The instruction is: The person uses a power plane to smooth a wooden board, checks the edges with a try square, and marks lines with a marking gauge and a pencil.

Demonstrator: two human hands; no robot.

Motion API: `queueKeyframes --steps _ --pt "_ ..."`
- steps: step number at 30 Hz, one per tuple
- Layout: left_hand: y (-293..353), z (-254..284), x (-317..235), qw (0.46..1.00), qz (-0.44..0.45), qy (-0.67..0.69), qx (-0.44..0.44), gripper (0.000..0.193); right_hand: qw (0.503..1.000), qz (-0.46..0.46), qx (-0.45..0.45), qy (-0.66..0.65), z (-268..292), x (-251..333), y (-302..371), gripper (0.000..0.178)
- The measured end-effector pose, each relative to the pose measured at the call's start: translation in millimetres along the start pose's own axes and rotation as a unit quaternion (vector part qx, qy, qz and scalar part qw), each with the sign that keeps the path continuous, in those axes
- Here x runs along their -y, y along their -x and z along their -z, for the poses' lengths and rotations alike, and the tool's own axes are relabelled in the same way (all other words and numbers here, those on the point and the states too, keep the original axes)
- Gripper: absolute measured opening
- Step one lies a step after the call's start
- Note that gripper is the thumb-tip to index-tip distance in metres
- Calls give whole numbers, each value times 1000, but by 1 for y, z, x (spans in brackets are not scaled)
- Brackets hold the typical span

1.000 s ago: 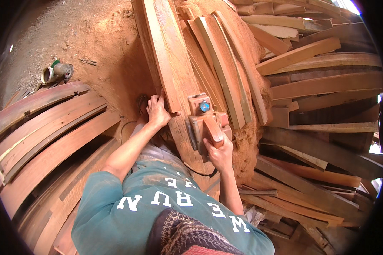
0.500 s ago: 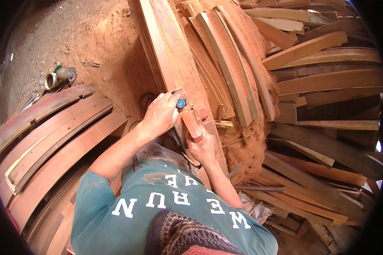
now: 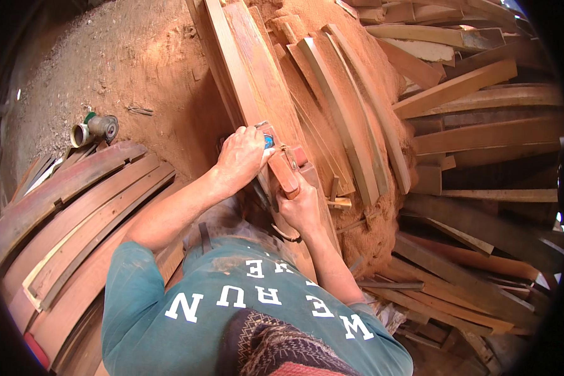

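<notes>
A long timber beam (image 3: 266, 81) runs away from my body, with a second strip of wood (image 3: 229, 59) along its left edge. On the beam sits a wooden block-like tool (image 3: 283, 173), which looks like a hand plane, with reddish parts and a round blue disc (image 3: 269, 141). My left hand (image 3: 241, 156) is closed over its far left end, the fingers partly covering the disc. Around its near brown end my right hand (image 3: 299, 203) is wrapped. The underside of the tool is hidden.
Curved wooden planks (image 3: 341, 116) lie in sawdust (image 3: 382, 216) just right of the beam. More curved boards (image 3: 84, 235) are stacked at left, and a large pile of timber (image 3: 482, 135) fills the right side. A metal pipe-like part (image 3: 103, 127) rests at the far left.
Both hands have moved slightly farther along the beam with the tool. The left fingers now cover more of the blue disc. The view has shifted a little.
</notes>
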State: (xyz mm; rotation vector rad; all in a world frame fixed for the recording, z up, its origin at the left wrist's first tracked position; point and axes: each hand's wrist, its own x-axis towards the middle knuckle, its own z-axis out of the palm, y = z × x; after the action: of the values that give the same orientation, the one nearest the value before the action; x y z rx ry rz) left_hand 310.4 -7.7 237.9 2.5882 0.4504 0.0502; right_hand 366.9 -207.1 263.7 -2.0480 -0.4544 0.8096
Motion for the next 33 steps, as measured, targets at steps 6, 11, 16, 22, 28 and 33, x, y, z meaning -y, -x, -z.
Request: queueKeyframes --steps 6,11,16,22,28,33 --pt "-60 33 52 998 -57 5 10 42 1000 -11 8 -1 -19 41 -64 19" --pt "-115 68 112 985 -159 -10 58 52 1000 13 6 4 -37 73 -118 22" --pt "-153 96 154 988 -127 8 82 56 1000 17 14 17 -54 99 -172 22" --pt "-136 99 214 981 60 148 -109 47 998 45 -5 47 -79 132 -241 15" --pt "-7 -4 293 973 197 119 16 45 997 51 5 60 -100 165 -305 23" --pt "75 -47 312 899 340 128 246 56 996 61 7 70 -114 188 -351 29"
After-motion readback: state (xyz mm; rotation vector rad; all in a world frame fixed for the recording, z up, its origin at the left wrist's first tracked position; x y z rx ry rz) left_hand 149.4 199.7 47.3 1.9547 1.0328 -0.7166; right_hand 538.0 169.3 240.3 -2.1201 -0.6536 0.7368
